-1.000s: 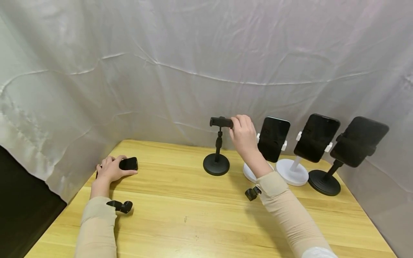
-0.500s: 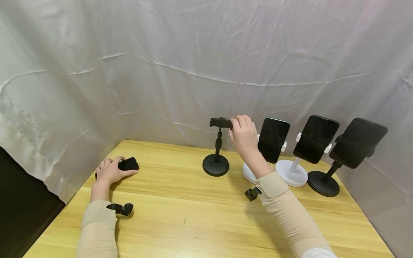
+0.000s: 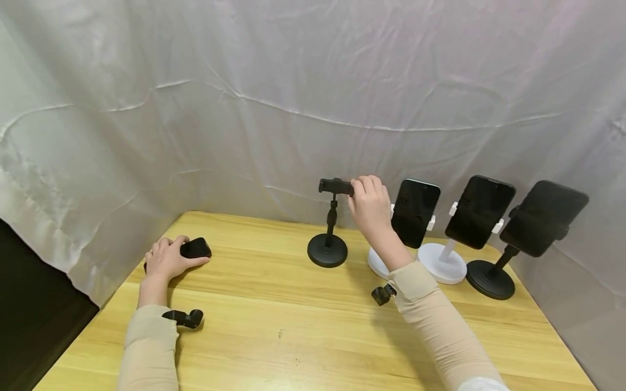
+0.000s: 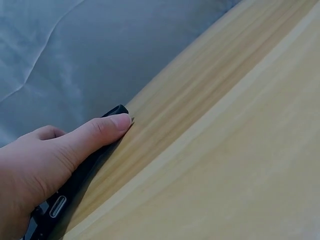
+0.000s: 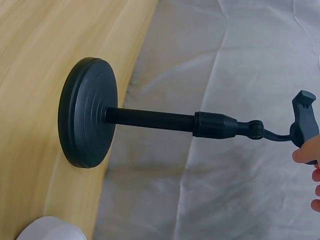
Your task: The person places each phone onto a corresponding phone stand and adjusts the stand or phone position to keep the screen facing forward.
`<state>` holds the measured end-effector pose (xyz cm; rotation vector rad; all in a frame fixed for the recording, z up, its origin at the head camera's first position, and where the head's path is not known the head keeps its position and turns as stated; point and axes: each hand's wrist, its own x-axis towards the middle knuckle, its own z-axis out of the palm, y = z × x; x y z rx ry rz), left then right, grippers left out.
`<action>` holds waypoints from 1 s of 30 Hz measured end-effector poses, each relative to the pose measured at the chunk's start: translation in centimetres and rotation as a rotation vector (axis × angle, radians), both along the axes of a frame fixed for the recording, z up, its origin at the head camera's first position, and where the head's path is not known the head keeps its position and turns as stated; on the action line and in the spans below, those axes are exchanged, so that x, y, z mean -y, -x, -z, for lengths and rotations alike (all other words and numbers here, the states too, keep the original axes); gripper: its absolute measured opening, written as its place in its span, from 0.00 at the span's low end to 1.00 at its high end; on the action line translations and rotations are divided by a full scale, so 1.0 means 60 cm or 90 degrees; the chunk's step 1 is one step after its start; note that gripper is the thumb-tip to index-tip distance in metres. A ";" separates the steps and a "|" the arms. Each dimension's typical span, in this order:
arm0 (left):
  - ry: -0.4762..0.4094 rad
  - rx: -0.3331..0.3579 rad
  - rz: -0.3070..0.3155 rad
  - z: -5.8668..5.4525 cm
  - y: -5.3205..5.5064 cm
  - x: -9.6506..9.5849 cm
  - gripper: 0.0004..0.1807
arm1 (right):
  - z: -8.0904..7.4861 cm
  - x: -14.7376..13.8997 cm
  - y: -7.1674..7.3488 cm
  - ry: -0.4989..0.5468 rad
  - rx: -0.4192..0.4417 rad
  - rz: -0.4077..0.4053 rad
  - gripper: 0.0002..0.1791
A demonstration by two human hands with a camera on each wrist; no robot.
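At the left end of the table, my left hand grips a black smartphone lying there. In the left wrist view the thumb lies along the phone's near long edge, and its charging port faces the camera; the other fingers are mostly hidden. My right hand pinches the right end of the clamp on a black phone stand. That stand is upright, and its clamp holds no phone. From the right wrist, the stand's round base and post show, with the thumb on the clamp.
To the right, a row of stands carries phones: a white stand partly behind my right arm, another white stand, and a black stand farthest right. A grey curtain hangs behind the wooden table.
Both hands keep their hold in the same places. The view shifts very slightly; the phone, the stand and its clamp show no clear movement.
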<state>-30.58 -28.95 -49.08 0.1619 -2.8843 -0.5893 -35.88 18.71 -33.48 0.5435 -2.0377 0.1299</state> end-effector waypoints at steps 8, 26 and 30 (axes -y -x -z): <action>0.005 -0.017 -0.004 0.000 -0.005 -0.002 0.55 | 0.001 0.000 -0.002 0.002 0.006 -0.002 0.13; 0.002 -0.117 -0.018 -0.025 0.002 -0.020 0.53 | -0.001 0.000 -0.002 -0.001 0.011 0.001 0.13; 0.000 -0.124 -0.018 -0.028 0.003 -0.023 0.55 | 0.000 -0.001 -0.002 -0.001 0.018 0.003 0.13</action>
